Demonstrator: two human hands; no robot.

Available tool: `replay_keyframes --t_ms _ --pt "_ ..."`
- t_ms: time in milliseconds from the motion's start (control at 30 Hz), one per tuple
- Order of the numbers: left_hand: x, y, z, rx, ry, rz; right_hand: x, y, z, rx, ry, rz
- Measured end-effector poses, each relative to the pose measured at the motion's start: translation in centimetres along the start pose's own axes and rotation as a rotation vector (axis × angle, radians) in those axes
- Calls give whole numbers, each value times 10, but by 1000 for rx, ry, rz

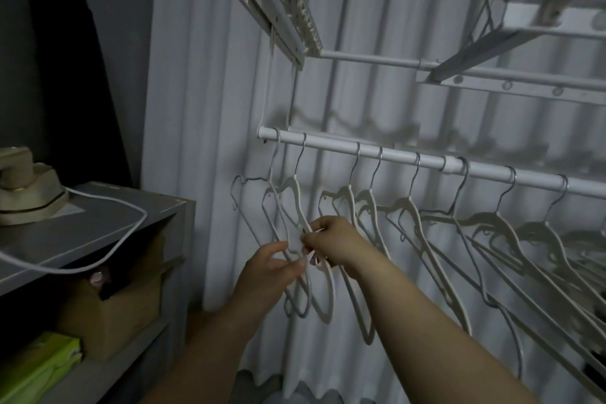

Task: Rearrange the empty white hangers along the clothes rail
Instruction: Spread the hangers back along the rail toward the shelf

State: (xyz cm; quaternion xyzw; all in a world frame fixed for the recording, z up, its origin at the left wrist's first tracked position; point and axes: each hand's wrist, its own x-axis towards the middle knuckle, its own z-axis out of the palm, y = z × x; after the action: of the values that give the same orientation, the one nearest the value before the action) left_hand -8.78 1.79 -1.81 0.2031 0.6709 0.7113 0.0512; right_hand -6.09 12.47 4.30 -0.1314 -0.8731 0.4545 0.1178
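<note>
Left hand [267, 274], right hand [333, 239] — seemingly pinching one hanger [299, 207]

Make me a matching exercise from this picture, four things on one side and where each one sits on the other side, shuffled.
Things:
1 iron
2 cardboard box
3 green packet
4 white hangers

Places:
A hooked on the lower rail
B on top of the grey shelf unit
C lowest shelf in view, bottom left
D shelf just under the top

Pairs: 1-B, 2-D, 3-C, 4-A
</note>
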Motion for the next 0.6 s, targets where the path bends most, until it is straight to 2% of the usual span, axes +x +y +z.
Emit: replay_keyframes --t_ms 200,400,467,600 --pt "-8 -9 0 110 -51 38 6 -11 -5 34 -55 -8" --pt "-16 -18 1 73 -198 -87 23 -16 7 129 -39 -4" --pt "-17 -19 -2 36 -163 -80 25 -16 13 174 -26 -9" --pt "-19 -26 -15 103 5 53 26 -12 21 224 38 -55"
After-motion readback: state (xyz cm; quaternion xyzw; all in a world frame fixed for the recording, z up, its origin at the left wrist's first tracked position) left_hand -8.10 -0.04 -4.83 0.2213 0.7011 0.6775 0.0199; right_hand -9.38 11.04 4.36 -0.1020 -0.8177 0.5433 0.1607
